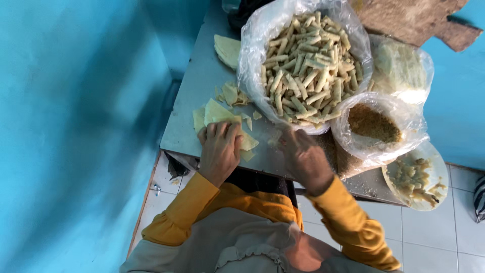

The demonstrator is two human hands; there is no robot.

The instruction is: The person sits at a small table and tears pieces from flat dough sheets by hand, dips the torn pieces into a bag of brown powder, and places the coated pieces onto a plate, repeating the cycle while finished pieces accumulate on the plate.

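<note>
Left hand [220, 147] palm-down, fingers [218, 129] close together pressing a thin pale yellow pastry sheet [218, 114] flat on the grey metal counter [194, 101], right hand [303, 156] blurred beside it, finger state unclear, near the clear plastic bag of rolled pastry sticks [305, 63], both wrists in orange sleeves.

- Thin pale yellow dough sheet [218, 114], flat on the grey tabletop [197, 76] near its front edge, partly folded.
- Small torn dough scraps [233, 94] scattered just beside it.
</note>
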